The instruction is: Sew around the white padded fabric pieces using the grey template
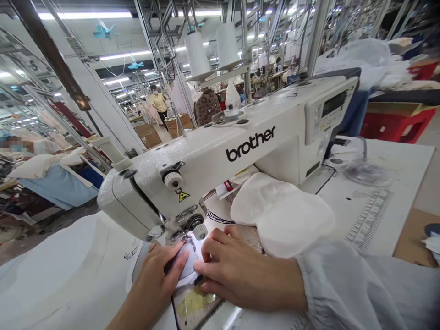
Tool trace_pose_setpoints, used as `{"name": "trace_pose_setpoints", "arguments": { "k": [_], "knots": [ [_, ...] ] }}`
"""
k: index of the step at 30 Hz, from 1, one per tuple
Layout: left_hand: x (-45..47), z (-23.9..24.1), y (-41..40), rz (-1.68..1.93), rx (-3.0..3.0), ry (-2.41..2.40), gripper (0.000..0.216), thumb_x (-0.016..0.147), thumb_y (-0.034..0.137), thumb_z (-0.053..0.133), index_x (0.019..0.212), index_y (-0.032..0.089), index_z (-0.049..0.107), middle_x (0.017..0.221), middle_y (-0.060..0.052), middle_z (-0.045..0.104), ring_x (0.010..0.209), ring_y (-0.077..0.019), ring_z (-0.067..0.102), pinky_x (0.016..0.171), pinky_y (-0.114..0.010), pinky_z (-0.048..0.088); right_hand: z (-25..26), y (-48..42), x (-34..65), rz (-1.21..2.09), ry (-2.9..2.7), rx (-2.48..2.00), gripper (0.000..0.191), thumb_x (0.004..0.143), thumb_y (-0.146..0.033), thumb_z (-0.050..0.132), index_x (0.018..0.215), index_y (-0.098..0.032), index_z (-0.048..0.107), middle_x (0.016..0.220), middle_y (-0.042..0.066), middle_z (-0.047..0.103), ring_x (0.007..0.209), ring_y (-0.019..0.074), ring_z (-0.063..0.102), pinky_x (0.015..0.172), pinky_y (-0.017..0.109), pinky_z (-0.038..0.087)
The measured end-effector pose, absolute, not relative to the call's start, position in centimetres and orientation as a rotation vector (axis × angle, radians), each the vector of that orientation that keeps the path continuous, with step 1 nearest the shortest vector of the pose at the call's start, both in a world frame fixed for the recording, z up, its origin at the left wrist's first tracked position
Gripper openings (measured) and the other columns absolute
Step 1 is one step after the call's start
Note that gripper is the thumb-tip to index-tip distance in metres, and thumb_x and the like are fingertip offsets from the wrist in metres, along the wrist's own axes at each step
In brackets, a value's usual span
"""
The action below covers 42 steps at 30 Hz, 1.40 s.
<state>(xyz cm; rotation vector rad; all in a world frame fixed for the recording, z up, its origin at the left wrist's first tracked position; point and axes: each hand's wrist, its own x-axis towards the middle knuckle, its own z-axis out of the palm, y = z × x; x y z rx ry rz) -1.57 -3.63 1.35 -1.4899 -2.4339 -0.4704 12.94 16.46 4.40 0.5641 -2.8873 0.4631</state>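
Note:
A white fabric piece (pixel 187 271) lies under the needle and presser foot (pixel 189 242) of a white Brother sewing machine (pixel 206 146). Pressed onto its left side is my left hand (pixel 154 277), thumb and forefinger close to the foot. My right hand (pixel 237 270) has bent fingers at the fabric's right edge, with the fingertips pinched together there. A small dark item (pixel 198 279) shows under the right fingers; its kind is unclear. The undersides of both hands are hidden.
White padded-looking fabric pieces (pixel 282 211) lie under the machine arm. A large white cloth (pixel 62 270) spreads at left. Two thread cones (pixel 197 55) stand above. A printed ruler (pixel 369 220) marks the table at right, near a red crate (pixel 398 123). A person (pixel 158 103) walks behind.

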Motion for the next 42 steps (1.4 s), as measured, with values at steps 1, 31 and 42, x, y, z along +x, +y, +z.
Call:
{"name": "trace_pose_setpoints", "arguments": {
  "k": [1,31,42],
  "knots": [
    [-1.6,1.5,-3.6,-0.475,-1.492,-2.437,0.036,0.095,0.05,0.047,0.096,0.025,0.073,0.092,-0.001,0.079,0.08,-0.0198,0.073,0.076,-0.032,0.051,4.3,16.4,12.9,0.461,-2.887,0.556,0.024,0.101,-0.039,0.051,0.098,-0.018,0.062,0.108,0.005,0.059,0.103,0.0219,0.048,0.086,0.04,0.035],
    [-1.9,2.8,-3.7,-0.767,-1.419,-2.725,0.017,0.087,0.04,0.063,0.091,0.034,0.078,0.077,0.0,0.076,0.074,-0.0184,0.071,0.065,-0.028,0.058,3.8,16.4,12.2,0.471,-2.877,0.502,0.019,0.1,-0.037,0.05,0.106,-0.022,0.06,0.099,0.005,0.056,0.095,0.0229,0.047,0.084,0.041,0.037],
    [-1.1,3.4,-3.5,-0.781,-1.394,-2.679,0.017,0.087,0.039,0.062,0.094,0.038,0.077,0.084,0.001,0.075,0.083,-0.0189,0.068,0.075,-0.033,0.056,3.5,16.4,12.3,0.483,-2.85,0.448,0.018,0.099,-0.037,0.051,0.109,-0.027,0.063,0.094,0.004,0.053,0.091,0.0229,0.047,0.084,0.043,0.037]
  ]
}}
